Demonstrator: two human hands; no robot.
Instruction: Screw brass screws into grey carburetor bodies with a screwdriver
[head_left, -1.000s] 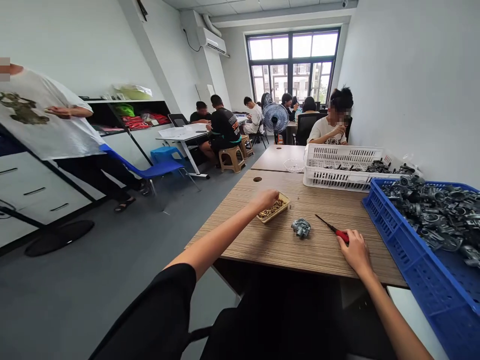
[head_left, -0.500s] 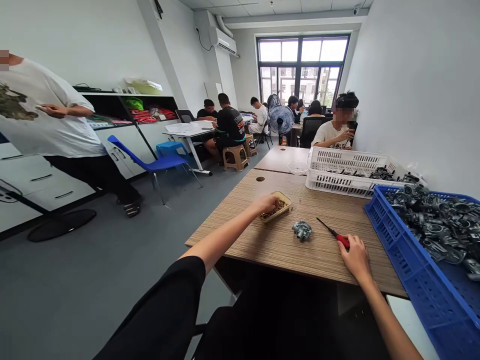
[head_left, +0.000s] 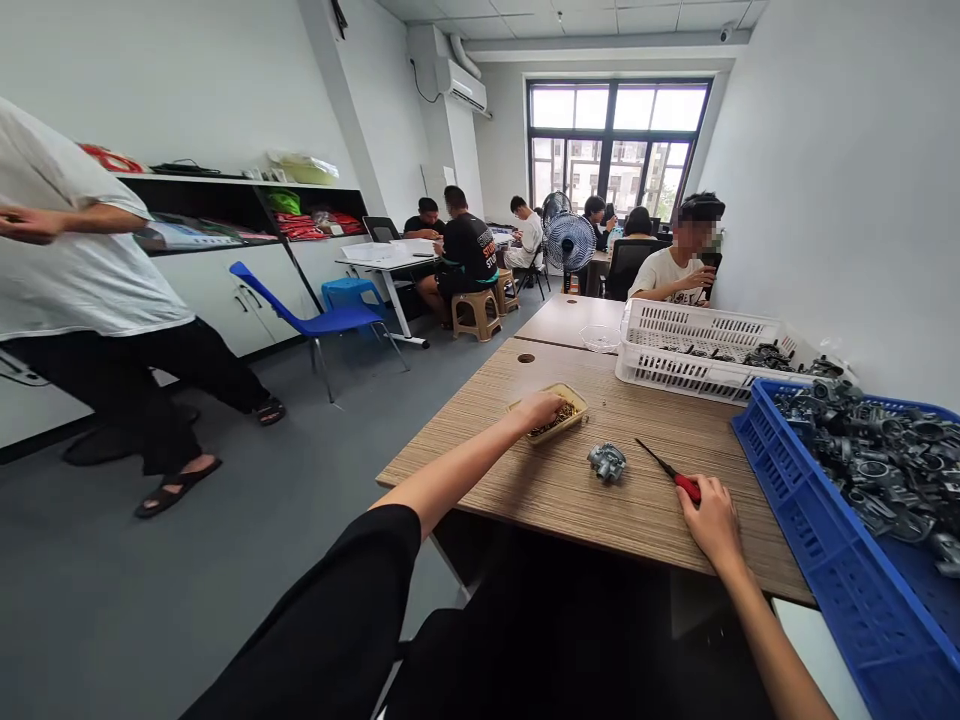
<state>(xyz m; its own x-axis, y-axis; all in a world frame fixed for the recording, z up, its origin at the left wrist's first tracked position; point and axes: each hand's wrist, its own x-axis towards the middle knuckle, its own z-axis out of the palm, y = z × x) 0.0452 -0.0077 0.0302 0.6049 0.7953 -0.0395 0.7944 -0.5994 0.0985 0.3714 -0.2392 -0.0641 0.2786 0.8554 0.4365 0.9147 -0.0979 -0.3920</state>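
Observation:
My left hand (head_left: 541, 408) reaches into a small yellowish tray (head_left: 555, 434) of brass-coloured small parts (head_left: 568, 411). Its fingers are drawn together among the parts; whatever they pinch is too small to make out. On the table's right side my right hand (head_left: 711, 518) rests with its fingers wrapped round the red handle of a screwdriver (head_left: 688, 488), whose dark shaft points away to the left. Between the two hands a grey metal carburetor body (head_left: 607, 462) lies on the wood, touched by neither.
A blue crate (head_left: 799, 485) heaped with carburetor bodies (head_left: 877, 450) stands at the right. Behind it is a white crate (head_left: 679, 375) with more metal parts. Beyond the table (head_left: 465, 455) are a blue chair (head_left: 315, 322), a fan (head_left: 568, 243) and several people; one person (head_left: 82, 250) stands left.
The standing person at left has moved further left, one foot now forward. The camera view has shifted slightly. My left hand stays in the tray, and my right hand keeps the screwdriver.

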